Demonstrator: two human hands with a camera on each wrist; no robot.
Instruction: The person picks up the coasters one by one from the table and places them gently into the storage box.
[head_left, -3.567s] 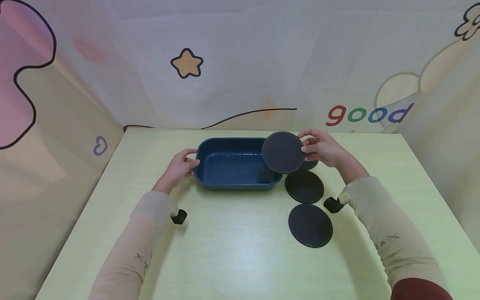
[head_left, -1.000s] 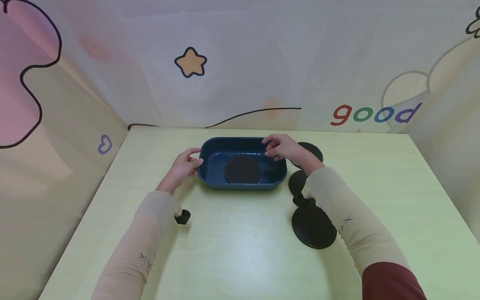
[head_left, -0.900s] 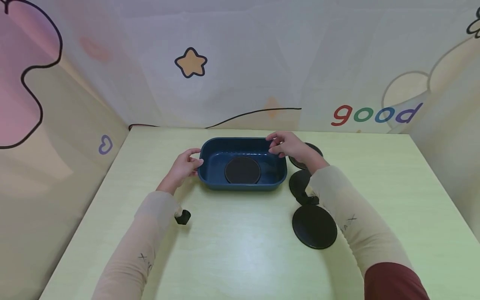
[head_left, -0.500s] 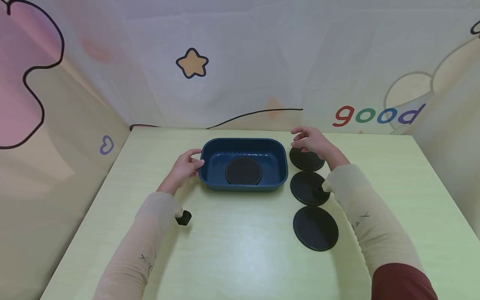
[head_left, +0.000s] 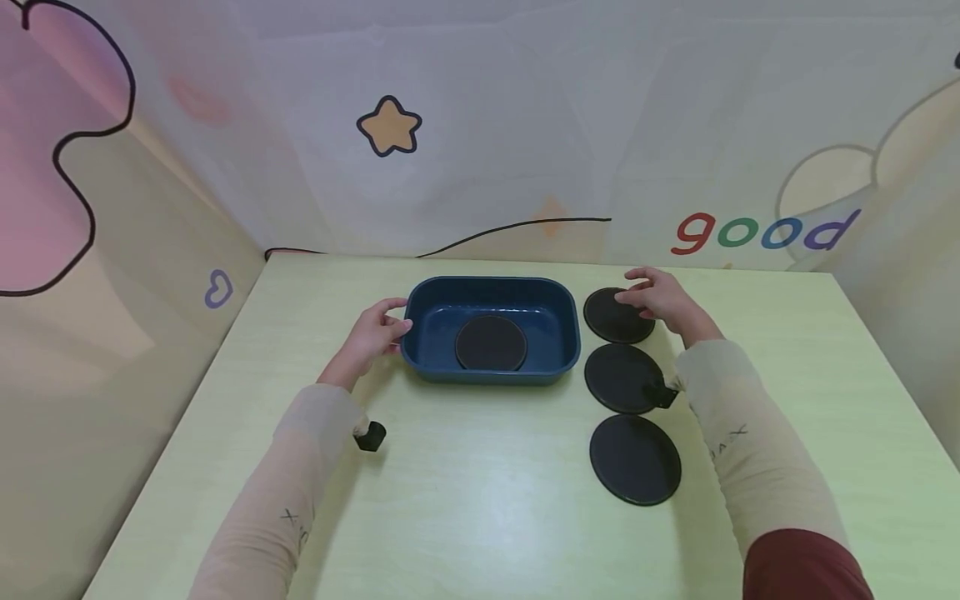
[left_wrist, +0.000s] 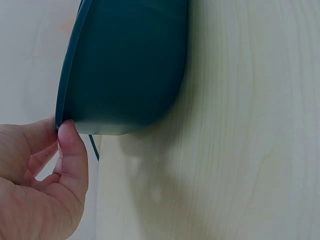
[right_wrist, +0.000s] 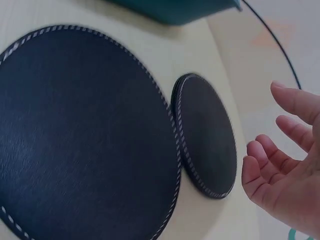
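At the left end of a dark blue rectangular dish (head_left: pixel 431 333), my left hand (head_left: pixel 372 335) pinches the rim between thumb and fingers, as the left wrist view shows close up. One round black coaster (head_left: pixel 491 342) lies flat inside the dish. My right hand (head_left: pixel 663 302) hovers at the far coaster (head_left: pixel 617 319), overlapping its right side in the head view. In the right wrist view its loosely bent fingers hold nothing and stand apart from that stitched coaster (right_wrist: pixel 207 137), whose edge looks layered.
A middle coaster (head_left: pixel 621 377) and a near coaster (head_left: pixel 634 459) continue the row right of the dish on the pale wooden table (head_left: pixel 480 500). Black wrist devices (head_left: pixel 371 436) hang below both sleeves. A printed curtain (head_left: pixel 495 125) stands behind the table.
A coaster that my right hand held over the dish's right end now lies inside it. My right hand let go and moved right to the far coaster; my left hand stays at the rim.
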